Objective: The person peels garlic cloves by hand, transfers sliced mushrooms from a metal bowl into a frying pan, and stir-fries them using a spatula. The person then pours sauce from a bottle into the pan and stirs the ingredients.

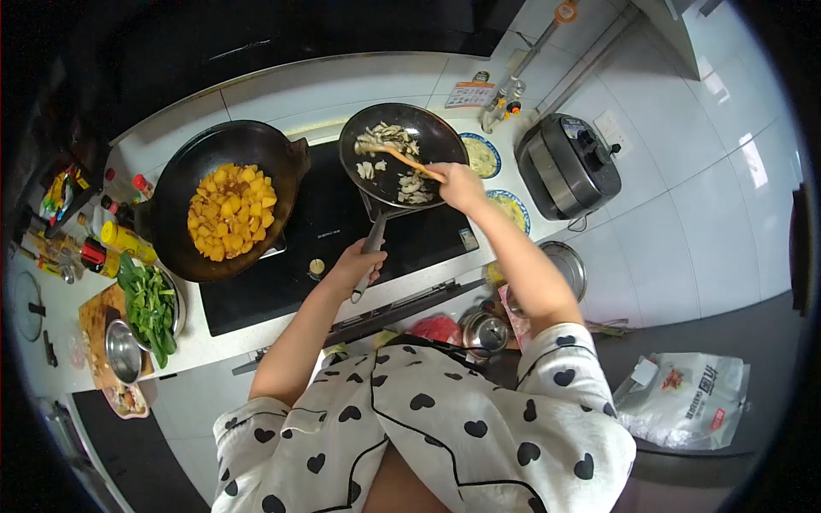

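My left hand (359, 267) is closed around the grey handle of a black frying pan (402, 128) on the right side of the stove. In my right hand (459, 186) is a wooden spatula (400, 157), its far end down among pale sliced pieces (414, 189), perhaps mushrooms, lying in separate clumps in the pan. On the left burner a large black wok (184, 184) holds diced orange-yellow chunks (231, 212) in a little brown sauce.
Two blue-rimmed plates of food (481, 156) and a pressure cooker (569, 167) stand on the right. Left are a bowl of leafy greens (152, 306), a metal bowl (124, 352), a cutting board (96, 318) and sauce bottles (128, 242). A plastic bag (684, 402) lies lower right.
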Motion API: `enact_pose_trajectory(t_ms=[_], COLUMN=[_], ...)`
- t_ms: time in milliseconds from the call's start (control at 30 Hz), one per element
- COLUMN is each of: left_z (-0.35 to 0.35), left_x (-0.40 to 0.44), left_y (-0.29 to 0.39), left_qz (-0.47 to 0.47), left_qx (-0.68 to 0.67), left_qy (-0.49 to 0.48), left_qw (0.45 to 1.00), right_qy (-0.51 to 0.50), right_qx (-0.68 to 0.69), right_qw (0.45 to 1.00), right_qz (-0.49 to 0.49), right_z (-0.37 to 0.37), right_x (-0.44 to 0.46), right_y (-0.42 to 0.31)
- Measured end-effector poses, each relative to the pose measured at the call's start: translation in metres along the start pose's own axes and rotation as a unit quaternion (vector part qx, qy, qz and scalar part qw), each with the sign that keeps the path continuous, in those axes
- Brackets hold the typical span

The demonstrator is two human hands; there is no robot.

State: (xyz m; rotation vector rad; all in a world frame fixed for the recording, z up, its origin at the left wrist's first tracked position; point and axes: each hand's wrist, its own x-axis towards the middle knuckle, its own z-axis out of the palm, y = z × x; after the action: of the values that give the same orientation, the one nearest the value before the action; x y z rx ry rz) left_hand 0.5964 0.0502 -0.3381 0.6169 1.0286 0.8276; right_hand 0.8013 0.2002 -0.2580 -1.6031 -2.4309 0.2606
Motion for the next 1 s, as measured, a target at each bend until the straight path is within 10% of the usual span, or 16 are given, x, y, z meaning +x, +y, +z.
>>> enact_pose_trajectory(t_ms=[267, 700, 1000], left_z=[0.004, 0.002, -0.001], left_x=[-0.003, -0.001, -0.001], left_y=[0.003, -0.002, 0.002], left_qz=[-0.012, -0.008, -0.016], left_qx=[0.015, -0.013, -0.01], left_qy=[0.018, 0.01, 0.003], left_qw=[1.0, 1.0, 1.0], right_qy=[-0.058, 0.127, -0.043], right_qx=[-0.194, -0.039, -0.13], right_qw=[0.972, 0.991, 0.989], right_qz=[-0.117, 0.002, -0.061], right_z=[-0.105, 0.022, -0.077], right_x=[-0.045, 0.008, -0.033], right_y=[0.003, -0.002, 0.011])
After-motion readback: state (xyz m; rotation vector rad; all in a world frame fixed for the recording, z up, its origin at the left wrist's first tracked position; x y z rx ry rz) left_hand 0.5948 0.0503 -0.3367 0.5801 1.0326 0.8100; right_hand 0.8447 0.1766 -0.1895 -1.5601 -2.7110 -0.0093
